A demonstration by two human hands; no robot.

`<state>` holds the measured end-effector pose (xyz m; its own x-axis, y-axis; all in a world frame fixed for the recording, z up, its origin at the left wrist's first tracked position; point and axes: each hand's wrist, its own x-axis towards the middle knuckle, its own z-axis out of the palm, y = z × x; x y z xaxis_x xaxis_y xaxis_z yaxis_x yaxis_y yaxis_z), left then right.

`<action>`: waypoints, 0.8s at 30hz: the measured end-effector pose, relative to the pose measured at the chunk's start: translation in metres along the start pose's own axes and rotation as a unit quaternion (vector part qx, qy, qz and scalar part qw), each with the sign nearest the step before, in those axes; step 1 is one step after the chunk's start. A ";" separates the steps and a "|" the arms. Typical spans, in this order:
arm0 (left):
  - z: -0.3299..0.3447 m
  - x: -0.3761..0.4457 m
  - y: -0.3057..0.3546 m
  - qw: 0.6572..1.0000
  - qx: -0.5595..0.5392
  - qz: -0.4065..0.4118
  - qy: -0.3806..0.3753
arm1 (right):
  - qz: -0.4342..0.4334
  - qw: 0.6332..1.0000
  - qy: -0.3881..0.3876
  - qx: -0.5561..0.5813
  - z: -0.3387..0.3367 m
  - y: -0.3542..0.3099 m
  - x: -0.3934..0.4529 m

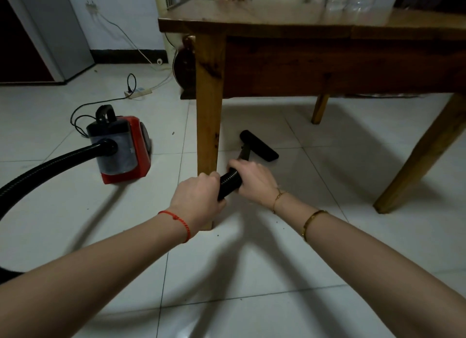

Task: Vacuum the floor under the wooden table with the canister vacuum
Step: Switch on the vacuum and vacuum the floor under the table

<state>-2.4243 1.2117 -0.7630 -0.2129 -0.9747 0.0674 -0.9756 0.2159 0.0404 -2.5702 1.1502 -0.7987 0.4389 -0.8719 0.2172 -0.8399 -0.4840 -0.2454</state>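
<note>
A black floor nozzle (pixel 259 146) lies on the tiles just under the wooden table (pixel 302 27), its ribbed hose (pixel 228 183) wrapped by both fists: left hand (pixel 198 197) behind, right hand (pixel 252 178) ahead. The hose looks light and bendy, best steered near the nozzle. The red canister vacuum (pixel 123 149) sits well apart.

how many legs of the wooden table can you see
3: the near leg beside the hands, a far leg at the back, and one on the right. A fourth is probably out of frame.
</note>
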 end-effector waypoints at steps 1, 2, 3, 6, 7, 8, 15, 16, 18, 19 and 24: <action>0.000 -0.002 -0.002 1.000 0.003 0.004 0.001 | 0.002 1.000 0.005 -0.009 -0.001 -0.003 -0.003; 0.000 -0.003 -0.002 1.000 0.005 0.008 0.004 | 0.002 1.000 0.013 -0.018 -0.001 -0.004 -0.005; 0.001 -0.004 -0.002 1.000 0.008 0.013 0.009 | 0.004 0.999 0.022 -0.028 -0.001 -0.004 -0.007; 0.005 -0.001 0.002 0.999 0.009 0.027 0.021 | 0.021 0.998 0.046 -0.043 0.002 0.004 -0.013; 0.008 0.002 0.005 0.999 0.008 0.032 0.023 | 0.033 0.997 0.048 -0.044 0.003 0.008 -0.015; 0.010 0.006 0.009 0.999 0.005 0.037 0.025 | 0.044 0.997 0.053 -0.042 0.004 0.013 -0.017; 0.029 0.047 0.056 0.997 -0.010 0.076 0.014 | 0.123 0.990 0.056 -0.048 0.004 0.071 -0.028; 0.032 0.055 0.064 0.997 -0.009 0.079 0.011 | 0.131 0.989 0.054 -0.050 0.003 0.082 -0.030; 0.038 0.071 0.084 0.996 -0.008 0.083 0.007 | 0.148 0.987 0.044 -0.051 0.000 0.105 -0.032; 0.041 0.078 0.094 0.996 -0.009 0.085 0.006 | 0.159 0.985 0.040 -0.051 -0.002 0.116 -0.033; 0.056 0.108 0.140 0.994 -0.025 0.102 -0.006 | 0.204 0.977 0.011 -0.056 -0.009 0.171 -0.043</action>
<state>-2.5871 1.1337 -0.8058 -0.4065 -0.9112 0.0668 -0.9084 0.4109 0.0770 -2.7353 1.1060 -0.8418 0.0552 -0.9881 0.1438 -0.9739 -0.0850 -0.2105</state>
